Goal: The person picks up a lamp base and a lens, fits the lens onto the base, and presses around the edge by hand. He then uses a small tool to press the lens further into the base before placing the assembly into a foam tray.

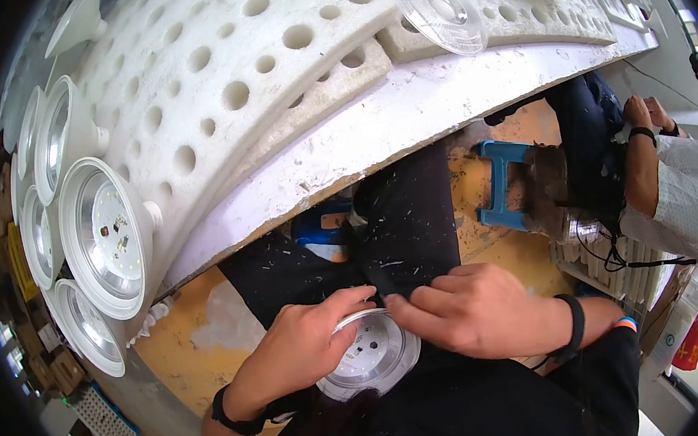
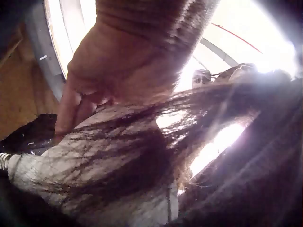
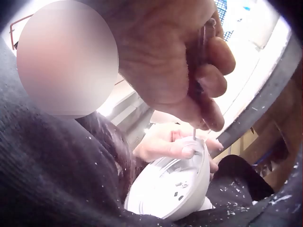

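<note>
A white lamp housing (image 1: 381, 360) with a round LED board inside lies in the lap, open face up. My left hand (image 1: 294, 349) grips its rim from the left, thumb over the edge. In the left wrist view, dark hair strands cross the lamp's white body (image 2: 42, 172) and partly hide it below my left hand (image 2: 128, 61). The fingers of my right hand (image 1: 479, 310) curl round a slim tool; the right wrist view shows its thin metal shaft (image 3: 194, 133) below my right hand (image 3: 161, 61), with the tip at the lamp's rim (image 3: 202, 165).
A white foam board (image 1: 216, 89) with holes covers much of the table (image 1: 429, 93). Several lamp housings (image 1: 104, 237) stand along its left side. A clear lens disc (image 1: 439, 12) lies on foam farther back. At right are a blue stool (image 1: 501, 185) and another seated person (image 1: 675, 192).
</note>
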`<state>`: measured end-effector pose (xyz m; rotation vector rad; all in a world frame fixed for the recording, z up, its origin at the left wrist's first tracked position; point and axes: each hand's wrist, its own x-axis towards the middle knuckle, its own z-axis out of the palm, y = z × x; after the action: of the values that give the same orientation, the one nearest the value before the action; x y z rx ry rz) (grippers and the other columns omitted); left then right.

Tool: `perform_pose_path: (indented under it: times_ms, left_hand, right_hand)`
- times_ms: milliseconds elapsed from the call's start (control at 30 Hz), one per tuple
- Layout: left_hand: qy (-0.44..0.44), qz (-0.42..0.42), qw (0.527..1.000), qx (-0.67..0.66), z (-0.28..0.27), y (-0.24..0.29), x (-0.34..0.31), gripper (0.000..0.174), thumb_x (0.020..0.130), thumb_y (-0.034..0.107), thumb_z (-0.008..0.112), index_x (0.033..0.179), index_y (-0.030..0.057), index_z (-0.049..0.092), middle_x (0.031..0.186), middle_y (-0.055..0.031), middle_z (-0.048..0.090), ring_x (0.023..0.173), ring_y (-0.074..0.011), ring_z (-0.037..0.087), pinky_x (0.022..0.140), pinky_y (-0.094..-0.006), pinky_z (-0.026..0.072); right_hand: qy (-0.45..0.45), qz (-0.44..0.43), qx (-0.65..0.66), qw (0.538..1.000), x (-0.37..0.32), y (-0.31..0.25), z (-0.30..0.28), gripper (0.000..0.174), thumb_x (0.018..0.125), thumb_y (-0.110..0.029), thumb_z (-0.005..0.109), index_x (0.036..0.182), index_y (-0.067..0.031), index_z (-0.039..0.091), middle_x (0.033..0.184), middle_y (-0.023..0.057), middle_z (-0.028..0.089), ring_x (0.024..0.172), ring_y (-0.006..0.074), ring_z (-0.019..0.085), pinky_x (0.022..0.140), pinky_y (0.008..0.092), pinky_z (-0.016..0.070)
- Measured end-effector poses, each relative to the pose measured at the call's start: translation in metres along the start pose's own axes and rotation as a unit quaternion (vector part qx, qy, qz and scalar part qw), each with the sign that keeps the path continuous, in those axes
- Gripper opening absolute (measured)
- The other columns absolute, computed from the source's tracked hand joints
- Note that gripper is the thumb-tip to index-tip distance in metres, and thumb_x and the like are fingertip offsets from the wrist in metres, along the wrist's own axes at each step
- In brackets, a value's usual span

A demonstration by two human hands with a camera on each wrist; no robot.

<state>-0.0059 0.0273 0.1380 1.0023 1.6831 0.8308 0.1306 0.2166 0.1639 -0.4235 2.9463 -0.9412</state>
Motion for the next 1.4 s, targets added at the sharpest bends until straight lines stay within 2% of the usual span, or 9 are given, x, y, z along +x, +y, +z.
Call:
perform_pose_path:
  times_ms: [100,300,433,733,833,967,1033,1233,1400]
  left_hand:
    - [-0.031,-0.035,0.999,-0.020,-0.002,0.005,0.001,0.045,0.084,0.003,0.061,0.128,0.0034,0.052,0.096,-0.0194,0.069,0.085,-0.0374,0.067,0.071,-0.0429,0.0551]
    - [-0.066,-0.075,0.995,0.008,-0.006,0.007,0.006,0.060,0.082,0.005,0.062,0.139,0.0043,0.043,0.094,-0.0177,0.070,0.086,-0.0390,0.067,0.075,-0.0441,0.0546]
    - [-0.064,-0.059,0.996,-0.035,-0.004,0.001,0.014,0.067,0.082,0.005,0.062,0.144,0.0073,0.037,0.094,-0.0173,0.070,0.085,-0.0397,0.066,0.073,-0.0445,0.0543]
    - [-0.072,-0.071,0.994,-0.050,-0.013,-0.005,0.020,0.082,0.080,0.015,0.070,0.149,0.0087,0.028,0.101,-0.0149,0.071,0.093,-0.0369,0.067,0.082,-0.0393,0.0533]
    - [-0.106,-0.131,0.981,-0.099,-0.015,-0.005,0.026,0.079,0.079,0.016,0.072,0.147,0.0091,0.033,0.101,-0.0158,0.072,0.095,-0.0353,0.068,0.083,-0.0368,0.0526]
    - [-0.078,-0.086,0.990,-0.083,-0.014,-0.002,0.023,0.047,0.082,0.017,0.072,0.123,0.0023,0.053,0.095,-0.0170,0.072,0.088,-0.0303,0.071,0.078,-0.0346,0.0536]
    - [-0.023,-0.145,0.986,-0.080,-0.013,0.005,0.021,0.027,0.085,0.015,0.070,0.105,0.0005,0.061,0.088,-0.0144,0.072,0.081,-0.0208,0.072,0.072,-0.0305,0.0537]
    - [0.104,-0.131,0.977,-0.131,-0.004,-0.016,0.015,0.019,0.095,0.015,0.059,0.091,-0.0024,0.063,0.083,-0.0104,0.072,0.074,-0.0148,0.069,0.070,-0.0281,0.0538]
    - [-0.036,-0.114,0.951,-0.286,-0.004,-0.020,0.010,0.040,0.098,0.020,0.053,0.132,-0.0014,0.049,0.118,-0.0150,0.063,0.107,-0.0155,0.059,0.093,-0.0296,0.0467]
  right_hand:
    - [-0.048,0.045,-0.014,0.998,-0.004,-0.005,-0.007,0.017,0.073,-0.014,0.061,0.086,-0.0037,0.057,0.070,0.0044,0.053,0.055,0.0167,0.059,0.050,0.0283,0.0472]
    - [-0.042,-0.059,-0.057,0.996,0.018,-0.003,0.007,0.029,0.073,-0.019,0.061,0.099,-0.0058,0.060,0.070,-0.0005,0.051,0.056,0.0129,0.057,0.049,0.0272,0.0468]
    - [-0.077,0.014,-0.042,0.996,0.005,0.005,-0.008,0.030,0.073,-0.017,0.061,0.101,-0.0057,0.059,0.071,0.0001,0.051,0.058,0.0129,0.059,0.049,0.0273,0.0474]
    - [0.055,0.028,0.127,0.990,0.011,0.017,0.040,0.032,0.076,-0.011,0.068,0.107,-0.0073,0.062,0.086,0.0081,0.059,0.059,0.0189,0.061,0.052,0.0300,0.0488]
    - [0.133,0.155,0.327,0.923,-0.007,0.025,0.060,0.032,0.082,-0.014,0.071,0.111,-0.0051,0.061,0.086,0.0088,0.061,0.058,0.0193,0.058,0.052,0.0293,0.0464]
    - [0.063,0.232,0.455,0.858,-0.013,0.015,0.072,0.028,0.087,-0.019,0.070,0.110,-0.0047,0.061,0.076,0.0099,0.060,0.062,0.0214,0.060,0.056,0.0319,0.0468]
    - [0.084,0.229,0.448,0.860,-0.014,0.016,0.076,0.025,0.089,-0.020,0.068,0.109,-0.0048,0.061,0.074,0.0111,0.061,0.063,0.0221,0.062,0.057,0.0329,0.0473]
    - [0.072,0.249,0.457,0.851,-0.020,0.016,0.074,0.022,0.091,-0.019,0.065,0.108,-0.0050,0.062,0.077,0.0114,0.062,0.066,0.0224,0.064,0.059,0.0322,0.0483]
    - [0.068,0.230,0.457,0.857,-0.022,0.021,0.080,0.025,0.091,-0.018,0.066,0.111,-0.0034,0.064,0.091,0.0127,0.068,0.084,0.0237,0.069,0.070,0.0321,0.0534]
